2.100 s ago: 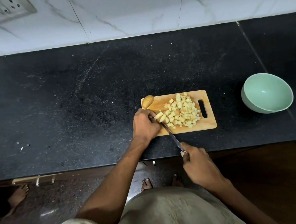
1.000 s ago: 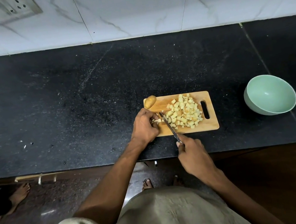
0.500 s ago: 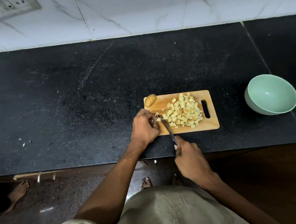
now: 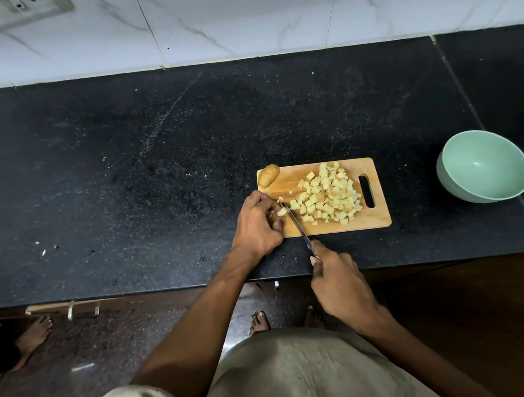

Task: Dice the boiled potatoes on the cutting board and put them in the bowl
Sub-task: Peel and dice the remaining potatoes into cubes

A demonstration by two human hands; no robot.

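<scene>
A wooden cutting board (image 4: 296, 230) lies on the black counter with a heap of pale diced potato (image 4: 328, 198) spread over its middle. A whole unpeeled potato (image 4: 268, 175) sits at its far left corner. My left hand (image 4: 256, 224) curls over a small leftover potato piece (image 4: 280, 212) at the board's left edge and holds it down. My right hand (image 4: 338, 284) grips the handle of a knife (image 4: 298, 225), whose blade slants up to that piece beside my left fingers. The mint green bowl (image 4: 483, 167) stands to the right of the board with nothing in it.
The black stone counter (image 4: 116, 186) stretches wide to the left, with a few crumbs near its left front. A white marble wall with a socket plate (image 4: 21, 8) rises behind. Another person's bare foot (image 4: 33, 338) shows on the floor at lower left.
The knife blade has worked leftward across the piece under my left hand, and new cubes have joined the heap. My right hand has shifted slightly left and closer to the board.
</scene>
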